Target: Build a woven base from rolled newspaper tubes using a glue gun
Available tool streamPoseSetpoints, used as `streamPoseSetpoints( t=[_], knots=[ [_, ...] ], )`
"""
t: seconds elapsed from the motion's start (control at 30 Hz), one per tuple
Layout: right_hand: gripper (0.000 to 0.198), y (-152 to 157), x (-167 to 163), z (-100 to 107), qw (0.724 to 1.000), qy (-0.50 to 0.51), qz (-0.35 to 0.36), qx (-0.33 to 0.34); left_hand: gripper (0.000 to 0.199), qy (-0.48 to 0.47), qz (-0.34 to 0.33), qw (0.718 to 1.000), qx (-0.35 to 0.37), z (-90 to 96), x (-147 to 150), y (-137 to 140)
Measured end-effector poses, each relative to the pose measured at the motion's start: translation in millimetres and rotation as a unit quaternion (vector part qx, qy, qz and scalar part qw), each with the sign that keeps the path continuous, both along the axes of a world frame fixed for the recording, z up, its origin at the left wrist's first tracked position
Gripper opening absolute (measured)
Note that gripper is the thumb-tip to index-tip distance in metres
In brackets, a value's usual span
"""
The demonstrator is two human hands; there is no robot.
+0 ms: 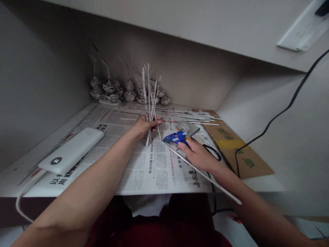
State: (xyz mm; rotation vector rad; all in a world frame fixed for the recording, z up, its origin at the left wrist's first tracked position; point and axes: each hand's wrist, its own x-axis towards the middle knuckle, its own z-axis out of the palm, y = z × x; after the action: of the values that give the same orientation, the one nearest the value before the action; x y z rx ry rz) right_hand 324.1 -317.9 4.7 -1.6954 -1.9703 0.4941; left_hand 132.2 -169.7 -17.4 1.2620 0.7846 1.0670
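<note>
My left hand point(147, 126) is closed around a loose bundle of thin rolled-paper sticks point(145, 92), which stands nearly upright above the newspaper. From the bundle a long paper stick point(205, 175) bends down and slants to the lower right, in front of my right forearm. A blue hot glue gun point(175, 138) is gripped in my right hand point(196, 153). Its nozzle points left, close to the bend of the long stick; whether they touch I cannot tell. Just behind the glue gun lies a grey crumpled-looking item point(189, 128).
Newspaper point(133, 171) covers the tabletop. More paper sticks point(185, 115) lie behind my hands. Several woven gourd shapes point(110, 91) line the back wall. A white power bank point(72, 149) is on the left, cardboard point(231, 147) on the right. A black cable point(272, 118) hangs at right.
</note>
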Motion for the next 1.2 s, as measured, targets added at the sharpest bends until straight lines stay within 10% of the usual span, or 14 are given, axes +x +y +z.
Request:
streamPoseSetpoints(
  t=[0.57, 0.73, 0.93, 1.2],
  knots=[
    [0.030, -10.5, -6.0, 3.7, 0.999, -0.042, -0.016, 0.029, 0.036, -0.002, 0.000, 1.000, -0.010, 1.4, -0.3, -0.3],
    [0.036, -11.2, -3.7, -5.8, 0.995, 0.092, -0.042, -0.016, 0.039, -0.009, 0.021, 1.000, -0.002, -4.2, 0.4, 3.5],
    [0.041, -15.6, -9.6, -18.3, 0.923, 0.350, -0.093, -0.129, 0.040, -0.008, 0.057, 0.998, -0.013, -5.9, 1.0, 4.3],
    [0.035, -21.2, -17.3, -32.0, 0.903, 0.395, -0.069, -0.157, 0.037, -0.010, 0.091, 0.994, -0.054, -5.5, -0.9, 5.2]
  ],
)
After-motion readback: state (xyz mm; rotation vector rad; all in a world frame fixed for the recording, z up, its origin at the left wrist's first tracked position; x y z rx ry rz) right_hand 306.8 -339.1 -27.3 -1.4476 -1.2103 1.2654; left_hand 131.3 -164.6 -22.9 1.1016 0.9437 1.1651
